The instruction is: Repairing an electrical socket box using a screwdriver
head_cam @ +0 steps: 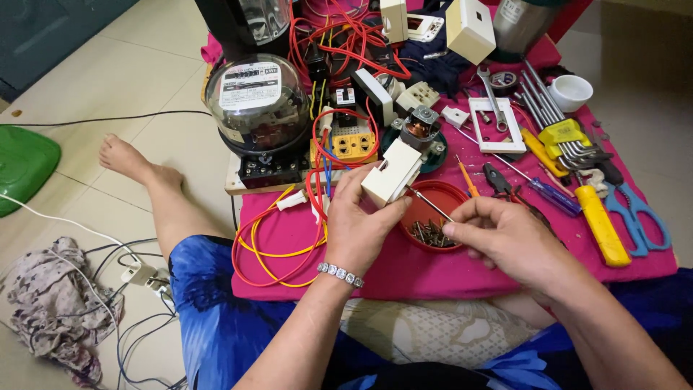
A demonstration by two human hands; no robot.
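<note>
My left hand [355,225] grips a cream plastic switch box [390,173], tilted, over a pink cloth [404,267]. My right hand [505,238] holds a thin screwdriver [427,202] whose tip meets the box's lower side. Right under them sits a red round lid [433,193] holding several dark screws [431,232]. Red, yellow and blue wires [278,242] loop on the cloth to the left of my left hand. A beaded bracelet sits on my left wrist.
An electric meter with a glass dome [257,101] stands on a board at the back left. To the right lie a white frame plate [498,123], pliers [502,180], hex keys [563,130], blue scissors [635,217], a yellow-handled tool [600,224] and a white cup [571,92]. My bare leg [159,195] rests on the tiled floor.
</note>
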